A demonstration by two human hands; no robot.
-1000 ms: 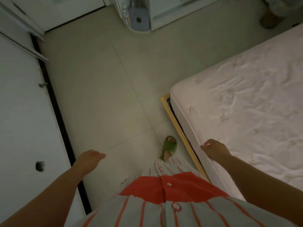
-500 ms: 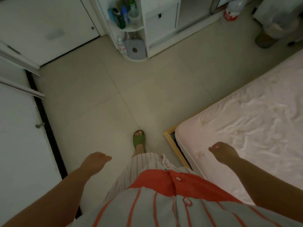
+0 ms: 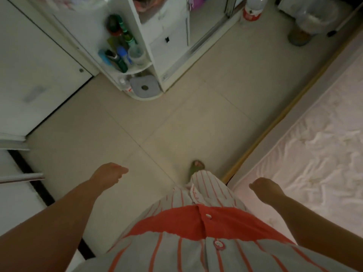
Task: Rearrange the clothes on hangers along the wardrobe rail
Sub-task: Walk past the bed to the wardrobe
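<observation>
Neither grip has anything in it: the left hand (image 3: 109,174) hangs over the floor (image 3: 176,124) with its fingers loose and nearly straight, and the right hand (image 3: 264,188) hangs beside the edge of the bed (image 3: 314,154) with its fingers curled downward, so I cannot tell how tightly they are closed, though nothing shows in them. One foot in a green slipper (image 3: 196,166) points ahead across the tiles.

No hangers, clothes on a rail, or rail itself can be seen from here. The likeliest place for them is the white wardrobe (image 3: 170,40) at the far side of the floor, whose sliding door stands partly open; its upper part is out of view. Rounded corner shelves (image 3: 137,69) crowded with bottles (image 3: 119,55) sit at its near left corner, and a large plastic bottle (image 3: 252,8) stands on the floor by its right end.

As I judge it, the step in hand is simply walking up to the wardrobe. Doing it well means stopping square to the open section, well apart from the corner shelves so an elbow does not sweep the bottles, and lifting the gaze to the rail before reaching. With both hands free, one could part the clothes while the other lifts a hanger by its hook.
</observation>
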